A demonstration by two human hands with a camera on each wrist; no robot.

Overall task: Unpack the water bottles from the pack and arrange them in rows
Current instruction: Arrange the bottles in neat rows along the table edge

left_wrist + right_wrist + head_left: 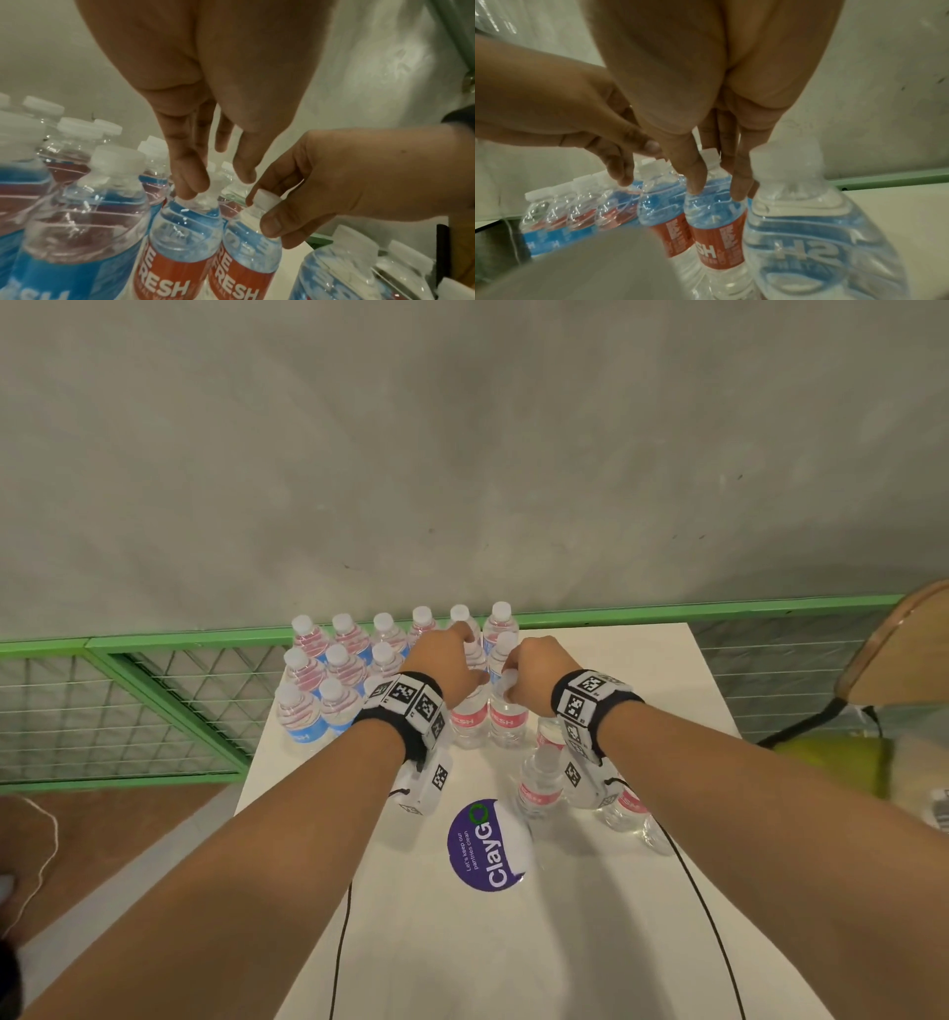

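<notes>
Left hand reaching down, grip pinched by fingertips round the neck of a clear plastic water bottle with a red label. Right hand just beside it, grip closed by thumb and fingers round the white cap of a second clear red-labelled water bottle. Both bottles upright and touching on the white surface. Left of and beyond the two grips, rows of upright clear bottles with blue and red labels, close together, reaching the far edge. Nearer than the right grip, under the right wrist, a few loose red-labelled bottles, apart from the rows. Nearer than both grips, a round purple sticker on the surface. Beyond the far edge, a green rail with wire mesh.
</notes>
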